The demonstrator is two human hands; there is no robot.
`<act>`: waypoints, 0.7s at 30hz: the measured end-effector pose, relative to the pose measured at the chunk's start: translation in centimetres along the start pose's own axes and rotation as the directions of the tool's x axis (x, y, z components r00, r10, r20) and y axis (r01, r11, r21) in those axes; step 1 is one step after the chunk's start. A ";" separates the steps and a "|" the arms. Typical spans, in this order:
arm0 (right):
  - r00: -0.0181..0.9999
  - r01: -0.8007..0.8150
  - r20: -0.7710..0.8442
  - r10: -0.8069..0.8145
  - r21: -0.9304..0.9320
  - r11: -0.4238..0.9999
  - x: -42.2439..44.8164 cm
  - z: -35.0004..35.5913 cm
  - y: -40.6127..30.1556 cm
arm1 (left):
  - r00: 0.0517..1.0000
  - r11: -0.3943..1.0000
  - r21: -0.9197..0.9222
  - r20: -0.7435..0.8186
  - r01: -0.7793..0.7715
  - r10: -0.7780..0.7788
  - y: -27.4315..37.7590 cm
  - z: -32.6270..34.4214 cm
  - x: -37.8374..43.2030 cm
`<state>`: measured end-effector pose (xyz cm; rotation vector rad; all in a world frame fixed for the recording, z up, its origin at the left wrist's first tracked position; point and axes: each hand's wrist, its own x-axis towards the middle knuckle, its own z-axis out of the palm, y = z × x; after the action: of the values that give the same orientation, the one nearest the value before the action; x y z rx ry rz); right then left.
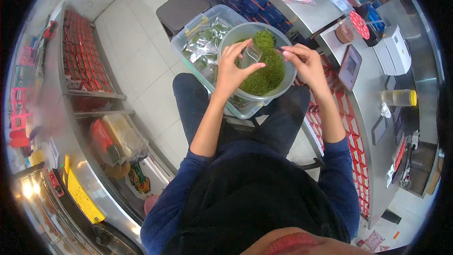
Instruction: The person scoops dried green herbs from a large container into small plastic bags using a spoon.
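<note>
A round translucent plastic tub (293,74) before me holds a mass of shredded dry green flakes (270,81). Above it, my left hand (229,69) grips a small clear plastic bag (252,55), its mouth held apart between fingers and thumb. My right hand (307,63) pinches the dark handle of a spoon (279,49) heaped with green flakes (264,38). The loaded spoon is just beside the bag, over the tub. Under the tub, a clear rectangular storage bin (194,78) contains several shiny clear packets (205,47) with green contents.
A dark stool (182,10) stands beyond the bin. On the right steel counter (364,109) are a phone (350,67), a lidded drink cup (345,33), a white machine (393,51) and a yellow-capped jar (400,98). Red boxes (86,49) fill a left shelf.
</note>
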<state>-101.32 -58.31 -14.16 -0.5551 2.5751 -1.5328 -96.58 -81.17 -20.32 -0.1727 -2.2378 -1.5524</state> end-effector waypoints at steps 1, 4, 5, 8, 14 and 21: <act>1.000 0.000 -0.010 0.000 -0.001 1.000 -0.6 0.3 -0.8 | 1.000 1.000 -0.003 0.006 -0.007 0.007 0.2 0.3 0.1; 0.980 0.114 -0.134 -0.144 -0.206 0.972 -1.7 0.8 -2.3 | 0.996 0.993 0.073 -0.020 0.088 -0.086 0.7 0.8 0.3; 0.979 0.118 -0.138 -0.148 -0.204 0.972 -1.9 0.7 -2.3 | 0.999 0.997 0.077 -0.030 0.023 -0.021 0.8 0.9 0.4; 0.975 0.014 -0.220 -0.045 -0.141 0.990 -2.1 0.5 -2.6 | 0.999 0.995 0.093 -0.017 -0.036 0.037 1.3 1.3 0.7; 0.924 0.243 -0.169 -0.344 -0.437 0.866 -2.0 3.3 -3.1 | 0.984 0.957 0.239 -0.023 -0.164 0.174 3.1 2.8 0.2; 0.983 0.160 -0.098 -0.152 0.078 0.984 -0.8 1.7 0.7 | 0.995 1.000 0.001 -0.097 -0.001 0.002 1.4 2.3 0.3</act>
<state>-100.29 -59.14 -15.71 -0.7083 2.5713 -1.7482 -96.95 -78.55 -19.69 -0.0963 -2.1629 -1.5253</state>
